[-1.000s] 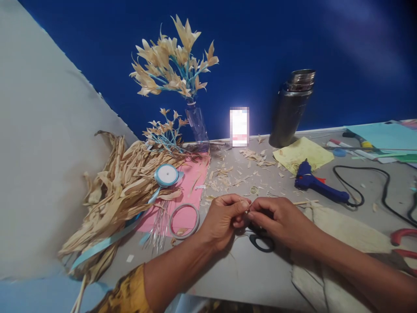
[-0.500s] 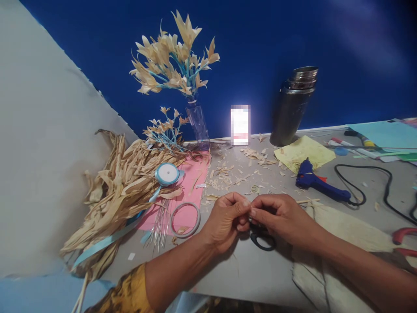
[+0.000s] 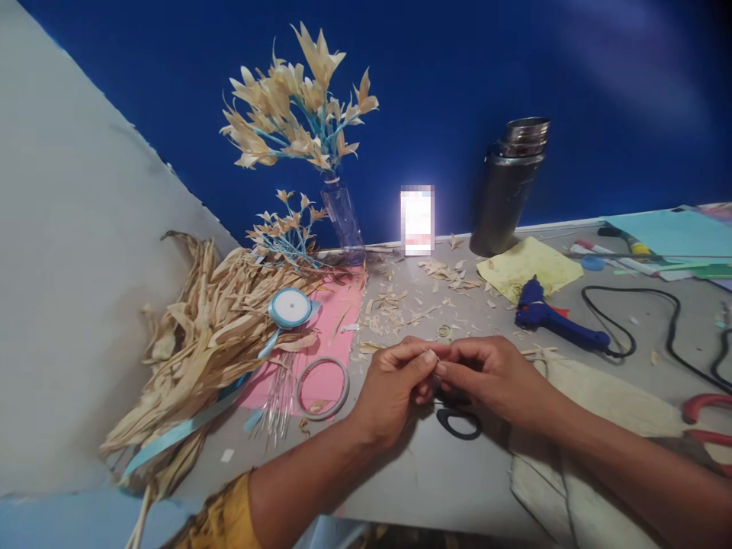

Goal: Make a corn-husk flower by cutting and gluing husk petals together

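Note:
My left hand (image 3: pixel 400 385) and my right hand (image 3: pixel 486 377) meet above the middle of the table, fingertips pinched together. Between them is a tiny pale piece, too small to name and mostly covered by the fingers. Just below the hands lie scissors, whose black handle loop (image 3: pixel 459 424) shows while the rest is hidden. To the left, a roll of tape (image 3: pixel 322 415) and a bunch of thin wires (image 3: pixel 277 404) rest partly on pink paper (image 3: pixel 329 343). Dry husk scraps (image 3: pixel 389 305) are scattered beyond my hands.
Dried corn husks (image 3: pixel 194 358) are heaped at left, with a blue ribbon spool (image 3: pixel 290 308) on them. Husk flowers (image 3: pixel 303 107) stand in a plastic bottle (image 3: pixel 343 221). A dark flask (image 3: pixel 506 198), a blue glue gun (image 3: pixel 560 320) with its cord, and red-handled pliers (image 3: pixel 706 409) are at right.
The view has shifted slightly, so most things sit a little further left. My hands stay pinched together, with the fingertips slightly moved; a bit more of the small pale piece shows.

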The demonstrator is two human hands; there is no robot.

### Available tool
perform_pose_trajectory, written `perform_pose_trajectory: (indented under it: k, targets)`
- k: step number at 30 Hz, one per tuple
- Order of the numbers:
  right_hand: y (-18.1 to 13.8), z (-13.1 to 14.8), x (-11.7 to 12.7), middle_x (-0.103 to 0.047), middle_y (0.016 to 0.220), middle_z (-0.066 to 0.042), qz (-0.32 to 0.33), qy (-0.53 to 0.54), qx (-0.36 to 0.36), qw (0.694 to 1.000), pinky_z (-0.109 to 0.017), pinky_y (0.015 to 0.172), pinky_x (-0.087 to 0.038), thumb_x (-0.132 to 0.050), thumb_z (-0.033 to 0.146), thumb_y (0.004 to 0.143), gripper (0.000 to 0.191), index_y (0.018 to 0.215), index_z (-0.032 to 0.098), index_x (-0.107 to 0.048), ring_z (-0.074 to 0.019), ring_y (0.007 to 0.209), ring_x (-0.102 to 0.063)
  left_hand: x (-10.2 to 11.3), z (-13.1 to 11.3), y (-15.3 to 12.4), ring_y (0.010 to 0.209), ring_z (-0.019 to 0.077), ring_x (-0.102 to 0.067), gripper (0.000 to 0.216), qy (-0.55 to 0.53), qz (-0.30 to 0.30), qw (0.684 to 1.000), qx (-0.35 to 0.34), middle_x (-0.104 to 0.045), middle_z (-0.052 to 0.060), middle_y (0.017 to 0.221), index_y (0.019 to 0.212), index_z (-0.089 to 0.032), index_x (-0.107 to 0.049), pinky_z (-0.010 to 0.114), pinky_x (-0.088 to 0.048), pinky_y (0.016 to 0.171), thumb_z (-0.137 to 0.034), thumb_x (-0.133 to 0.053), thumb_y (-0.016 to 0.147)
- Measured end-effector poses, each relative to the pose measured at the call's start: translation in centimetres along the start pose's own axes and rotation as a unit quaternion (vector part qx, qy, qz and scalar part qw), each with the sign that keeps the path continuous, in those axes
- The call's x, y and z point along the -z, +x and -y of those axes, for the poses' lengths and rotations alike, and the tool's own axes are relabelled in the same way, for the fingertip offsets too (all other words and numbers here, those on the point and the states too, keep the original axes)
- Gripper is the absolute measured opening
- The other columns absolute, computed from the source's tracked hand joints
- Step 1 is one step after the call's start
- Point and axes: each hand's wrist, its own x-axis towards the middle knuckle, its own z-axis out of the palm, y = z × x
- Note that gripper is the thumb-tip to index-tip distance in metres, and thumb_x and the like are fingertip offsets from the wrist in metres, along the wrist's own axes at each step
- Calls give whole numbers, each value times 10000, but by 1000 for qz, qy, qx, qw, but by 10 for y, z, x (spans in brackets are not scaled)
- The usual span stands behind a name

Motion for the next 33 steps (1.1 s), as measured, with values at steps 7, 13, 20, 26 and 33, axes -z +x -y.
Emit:
perform_pose_trajectory:
  k: [7, 13, 20, 26, 33]
  targets:
    - [-2, 3, -1, -665, 653, 6, 12, -9, -18, 1000, -217, 487, -365, -643, 321, 828, 190, 755, 167, -726, -94, 511, -484, 3, -1, 7, 469, 23, -354, 322, -96, -11, 993, 66, -520, -29, 560, 646, -109, -708, 178, -233, 449, -298, -943, 534]
    - [-1, 2, 1, -673, 706, 4, 40, 2, -27, 999, -224, 509, -367, -633, 296, 829, 170, 909, 176, -723, -106, 548, -493, 6, -6, 8, 471, 21, -333, 397, -126, -17, 988, 84, -452, -57, 516, 624, -118, -630, 159, -250, 445, -294, -965, 505]
    - [-1, 4, -2, -747, 792, -37, 48, 35, -9, 998, -259, 629, -465, -672, 265, 792, 110, 838, 174, -716, -166, 709, -641, 4, -2, 5, 473, 29, -371, 398, -124, 6, 989, 85, -475, -48, 521, 609, -121, -619, 167, -258, 451, -296, -964, 516]
    - [-1, 5, -2, -652, 670, 1, 31, 27, -33, 999, -234, 517, -385, -655, 292, 781, 126, 759, 169, -672, -118, 565, -532, 2, -2, 4, 472, 34, -392, 412, -131, 19, 987, 90, -512, -43, 556, 630, -143, -587, 159, -221, 430, -246, -967, 507]
    - [-1, 1, 0, -641, 716, -6, 44, 40, -13, 998, -242, 559, -387, -677, 303, 796, 149, 831, 158, -680, -129, 637, -526, 3, 0, 4, 499, 56, -495, 412, -132, 51, 986, 85, -584, -15, 596, 643, -151, -552, 154, -230, 445, -223, -947, 550]
